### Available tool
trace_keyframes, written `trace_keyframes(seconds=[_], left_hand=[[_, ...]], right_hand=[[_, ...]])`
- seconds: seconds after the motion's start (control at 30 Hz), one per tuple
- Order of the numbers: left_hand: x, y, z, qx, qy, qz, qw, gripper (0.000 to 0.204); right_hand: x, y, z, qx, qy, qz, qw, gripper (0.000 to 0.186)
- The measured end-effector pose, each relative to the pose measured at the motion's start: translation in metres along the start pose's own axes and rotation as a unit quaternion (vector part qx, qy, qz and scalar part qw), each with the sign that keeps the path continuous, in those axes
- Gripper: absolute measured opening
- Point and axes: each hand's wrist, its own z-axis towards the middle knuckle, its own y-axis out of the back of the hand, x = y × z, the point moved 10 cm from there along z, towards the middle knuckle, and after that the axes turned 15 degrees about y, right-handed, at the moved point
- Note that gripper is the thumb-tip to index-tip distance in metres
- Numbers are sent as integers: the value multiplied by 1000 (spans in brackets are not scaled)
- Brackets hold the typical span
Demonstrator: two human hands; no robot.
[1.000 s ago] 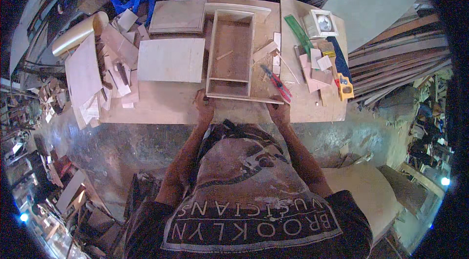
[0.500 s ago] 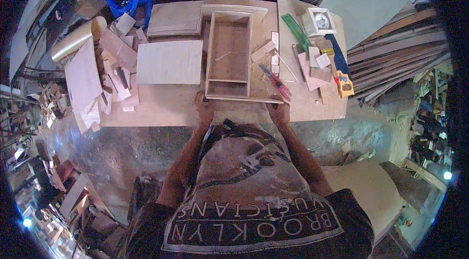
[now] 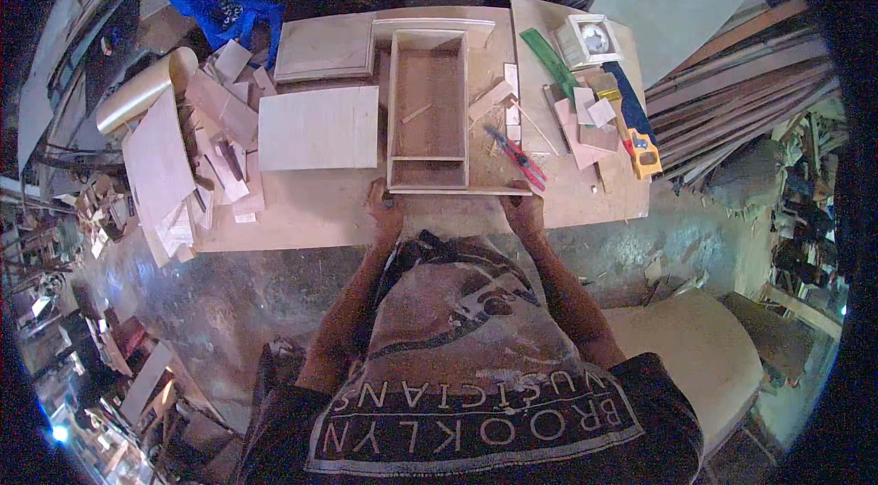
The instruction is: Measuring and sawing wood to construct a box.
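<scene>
A shallow open wooden box (image 3: 426, 87) lies on the worktable in front of me, with a crosspiece dividing off a narrow compartment at its near end. Along that near end runs a thin wooden strip (image 3: 489, 192), which reaches past the box on the right. My left hand (image 3: 382, 208) is closed at the strip's left end, beside the box corner. At the strip's right end, my right hand (image 3: 524, 211) is closed with curled fingers. Red-handled pliers (image 3: 519, 160) lie just beyond my right hand. Inside the box rests a small wood sliver (image 3: 417, 113).
Left of the box lie a pale flat board (image 3: 318, 128) and a panel (image 3: 324, 48). Wood offcuts (image 3: 224, 110) pile at the table's left. On the right are a green strip (image 3: 549, 62), a yellow-handled saw (image 3: 644, 156), a brush (image 3: 605, 91) and a small framed box (image 3: 593, 39).
The view has shifted slightly, so the table sits a little lower in the picture. Both hands stay at the strip's ends, and the strip keeps its place against the box.
</scene>
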Motion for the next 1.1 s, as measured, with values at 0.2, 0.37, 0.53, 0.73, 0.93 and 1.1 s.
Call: trace_keyframes(seconds=[0.2, 0.37, 0.53, 0.73, 0.93, 1.1], left_hand=[[31, -9, 0, 39, 34, 20, 998, 33], [14, -7, -4, -3, 47, -22, 999, 33], [3, -7, -6, 2, 1, 76, 997, 28], [2, -5, -6, 1, -5, 16, 1000, 25], [21, -14, -6, 34, 154, -39, 987, 25], [71, -15, -17, 32, 171, -94, 980, 33]], right_hand=[[10, 2, 3, -6, 26, -1, 1000, 26], [0, 2, -4, 1, -51, 21, 998, 37], [2, 32, -20, -42, -89, 18, 995, 35], [-10, 118, -20, -133, -32, -86, 987, 21], [-41, 214, 47, -258, -65, -91, 960, 21], [-37, 177, 122, -152, 31, -99, 983, 25]])
